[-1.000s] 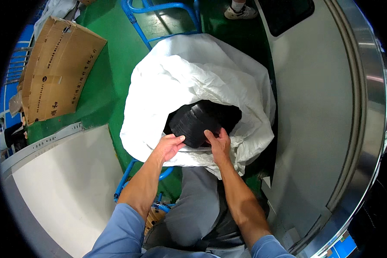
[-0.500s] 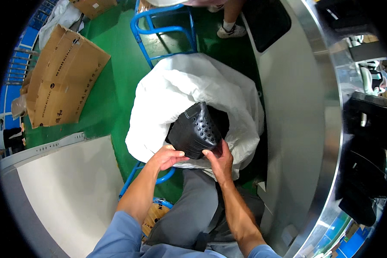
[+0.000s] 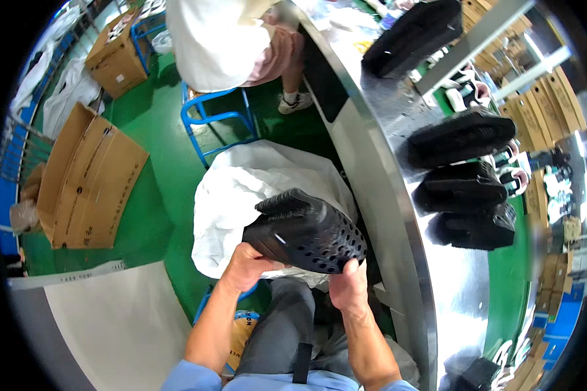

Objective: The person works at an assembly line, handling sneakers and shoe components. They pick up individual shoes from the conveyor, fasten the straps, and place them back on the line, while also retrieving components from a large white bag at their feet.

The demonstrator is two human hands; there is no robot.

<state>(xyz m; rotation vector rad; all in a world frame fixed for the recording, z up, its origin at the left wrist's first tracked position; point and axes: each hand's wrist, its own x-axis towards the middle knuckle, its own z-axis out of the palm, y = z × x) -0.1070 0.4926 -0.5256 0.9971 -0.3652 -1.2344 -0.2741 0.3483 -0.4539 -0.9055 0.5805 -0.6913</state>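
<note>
I hold a black clog [image 3: 316,234] with round holes in its upper, tilted sideways above a large white sack [image 3: 223,202]. My left hand [image 3: 246,267] grips its left end, with the thumb laid along the lower side. At the holed toe, my right hand [image 3: 349,285] has its thumb pressed against the edge; the other fingers are hidden behind it. A raised black flap shows at the clog's top, and I cannot tell whether a second clog is tucked against it. The clog hides the sack's mouth.
To the right runs a metal-topped bench [image 3: 460,293] bearing several black shoe-like things [image 3: 463,186]. A seated person [image 3: 222,45] is ahead on a blue-framed stool [image 3: 218,120]. An opened cardboard box [image 3: 91,186] stands at left, a pale panel [image 3: 114,326] nearer me.
The clog has come up out of the sack's mouth and turned, its holed toe now toward the right. Both hands rose with it. My view has shifted toward the bench and the seated person.
</note>
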